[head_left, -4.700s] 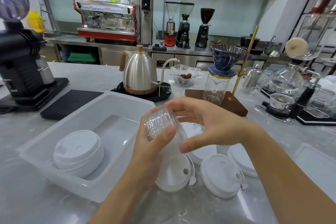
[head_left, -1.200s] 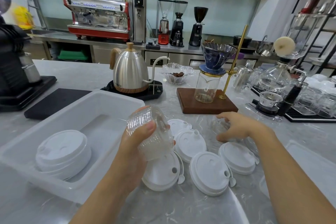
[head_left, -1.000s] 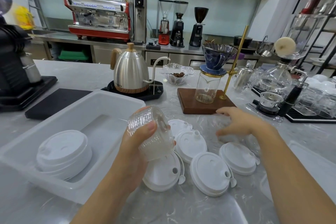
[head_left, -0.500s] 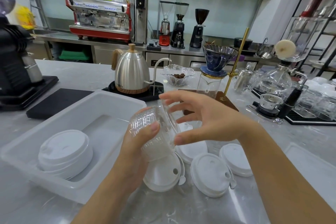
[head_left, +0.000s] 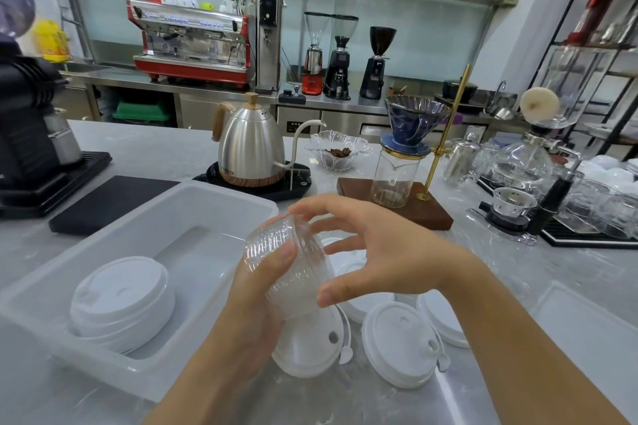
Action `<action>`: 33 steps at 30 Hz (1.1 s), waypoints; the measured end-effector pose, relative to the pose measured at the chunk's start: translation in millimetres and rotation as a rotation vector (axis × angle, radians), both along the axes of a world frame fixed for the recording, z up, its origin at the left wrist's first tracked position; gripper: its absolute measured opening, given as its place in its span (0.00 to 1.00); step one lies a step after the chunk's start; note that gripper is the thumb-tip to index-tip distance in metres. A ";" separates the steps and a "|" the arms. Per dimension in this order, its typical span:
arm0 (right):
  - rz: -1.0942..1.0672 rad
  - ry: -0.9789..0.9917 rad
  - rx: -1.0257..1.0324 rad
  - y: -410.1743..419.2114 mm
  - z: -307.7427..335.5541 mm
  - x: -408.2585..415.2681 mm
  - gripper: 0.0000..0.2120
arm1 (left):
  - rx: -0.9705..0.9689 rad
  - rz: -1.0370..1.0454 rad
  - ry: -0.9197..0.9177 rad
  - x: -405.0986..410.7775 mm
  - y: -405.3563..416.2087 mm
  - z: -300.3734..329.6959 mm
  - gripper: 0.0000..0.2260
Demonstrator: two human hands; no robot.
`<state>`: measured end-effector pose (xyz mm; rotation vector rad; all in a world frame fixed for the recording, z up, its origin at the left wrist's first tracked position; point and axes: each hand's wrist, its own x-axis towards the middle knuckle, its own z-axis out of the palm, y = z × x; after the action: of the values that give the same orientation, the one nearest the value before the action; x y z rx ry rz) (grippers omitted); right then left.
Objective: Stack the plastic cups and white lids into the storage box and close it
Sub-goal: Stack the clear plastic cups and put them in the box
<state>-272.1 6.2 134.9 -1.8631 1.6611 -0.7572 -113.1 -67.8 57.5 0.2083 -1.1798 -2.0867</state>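
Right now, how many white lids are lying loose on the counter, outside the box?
4 at least: one under the left hand, one by its right, one under the right forearm, one behind the cups. Hands may hide more.

I see ribbed clear cups [head_left: 286, 266], white lids [head_left: 400, 345], a translucent white box [head_left: 193, 203], and a grey marbled bench [head_left: 362, 393].

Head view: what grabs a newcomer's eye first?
Centre frame, the left hand holds a stack of clear ribbed cups while the right hand reaches onto it. Left of that, the open storage box holds a pile of white lids; more loose lids lie on the counter under the hands. Behind stands a steel gooseneck kettle.
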 end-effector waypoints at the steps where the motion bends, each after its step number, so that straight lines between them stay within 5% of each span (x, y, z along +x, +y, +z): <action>1: 0.001 -0.006 -0.002 -0.2 -0.5 0.1 0.42 | 0.007 -0.006 0.008 0.3 0.0 0.1 0.39; 26: -0.001 0.092 0.028 -0.9 0.7 -13.4 0.45 | 0.028 0.009 -0.013 3.5 -4.0 -2.3 0.33; 30: -0.410 0.061 0.017 2.0 -14.5 -75.8 0.38 | 0.108 0.026 -0.011 4.2 -3.6 -3.0 0.31; 33: -0.741 0.358 0.197 10.7 -45.7 -127.1 0.42 | 0.113 0.037 -0.034 3.4 -4.0 -3.1 0.33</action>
<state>-399.2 16.9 89.2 -1.2739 2.6048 -0.5079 -109.6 -71.8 54.4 0.3177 -1.0705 -2.1270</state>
